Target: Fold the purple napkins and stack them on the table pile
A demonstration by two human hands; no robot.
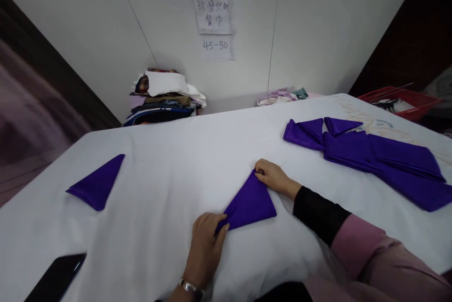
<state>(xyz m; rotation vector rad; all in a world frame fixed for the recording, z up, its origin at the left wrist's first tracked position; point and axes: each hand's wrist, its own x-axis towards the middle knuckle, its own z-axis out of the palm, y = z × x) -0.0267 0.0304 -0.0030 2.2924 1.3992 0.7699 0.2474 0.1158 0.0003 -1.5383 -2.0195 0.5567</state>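
A purple cloth napkin (251, 202), folded into a triangle, lies on the white-covered table (169, 189) in front of me. My left hand (207, 241) pinches its lower left corner between thumb and fingers. At the upper corner, my right hand (273, 176) has its fingers closed on the fabric. The third corner points right and lies free. Off to the left rests another folded purple triangle (100, 182), apart from both hands.
Several folded purple cloths (348, 149) lie at the right. A black phone-like object (58, 276) is at the lower left. Stacked clothes (164, 95) and a smaller cloth pile (280, 97) sit by the wall. A red basket (406, 104) stands beyond the right edge.
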